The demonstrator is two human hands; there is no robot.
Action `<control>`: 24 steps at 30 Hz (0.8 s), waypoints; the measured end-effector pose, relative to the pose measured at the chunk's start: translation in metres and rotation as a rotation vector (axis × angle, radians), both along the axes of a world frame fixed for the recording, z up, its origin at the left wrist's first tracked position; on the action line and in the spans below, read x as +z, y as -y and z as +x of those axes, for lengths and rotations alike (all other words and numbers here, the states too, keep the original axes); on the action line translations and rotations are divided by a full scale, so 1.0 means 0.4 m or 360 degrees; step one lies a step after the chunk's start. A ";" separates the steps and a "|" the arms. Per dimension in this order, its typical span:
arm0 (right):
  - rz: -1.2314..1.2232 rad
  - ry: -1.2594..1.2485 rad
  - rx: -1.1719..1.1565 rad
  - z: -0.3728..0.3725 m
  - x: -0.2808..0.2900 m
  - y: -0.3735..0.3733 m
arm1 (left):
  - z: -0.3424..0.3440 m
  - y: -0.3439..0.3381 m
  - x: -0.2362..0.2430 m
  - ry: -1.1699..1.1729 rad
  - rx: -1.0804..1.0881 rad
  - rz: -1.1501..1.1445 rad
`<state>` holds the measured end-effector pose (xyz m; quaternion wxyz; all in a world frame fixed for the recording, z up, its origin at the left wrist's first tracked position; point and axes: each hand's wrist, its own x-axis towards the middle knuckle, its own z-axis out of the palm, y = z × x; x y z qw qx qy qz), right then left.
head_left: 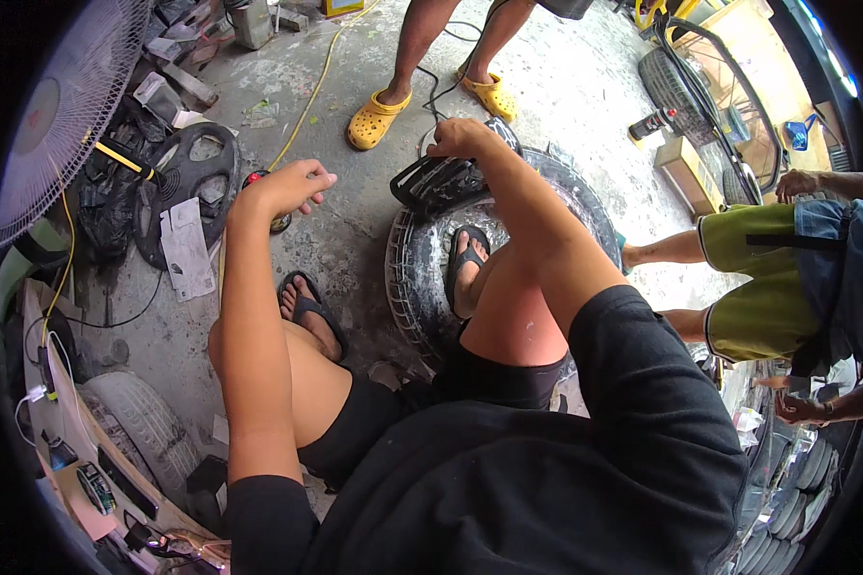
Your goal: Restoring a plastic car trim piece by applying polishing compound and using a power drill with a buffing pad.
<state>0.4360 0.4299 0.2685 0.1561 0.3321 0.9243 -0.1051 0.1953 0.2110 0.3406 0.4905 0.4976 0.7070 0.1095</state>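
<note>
A black part (451, 188) with slotted openings rests slantwise at the eleven o'clock side of a whitish-smeared black tyre (408, 280), which lies flat, chunky tread showing at nine o'clock.

Cluttered workshop floor (585, 77), brightest beyond the grip (462, 139) and to its right.
It is white-streaked and grey; a caged fan (38, 125) stands far left of the grip, wooden boarding (756, 36) far right, then a bluish strip (831, 46), perhaps a lamp.
</note>
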 end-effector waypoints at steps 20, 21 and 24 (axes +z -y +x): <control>-0.0220 -0.0251 -0.0557 -0.013 -0.004 -0.053 | 0.029 -0.033 -0.042 -0.0309 -0.0130 0.0249; -0.0224 -0.0181 -0.0626 -0.020 0.012 -0.054 | 0.062 -0.042 -0.045 -0.0479 0.0120 0.0485; -0.0124 -0.0326 -0.0780 -0.084 0.067 0.032 | 0.118 -0.070 -0.022 -0.0553 0.0475 0.0566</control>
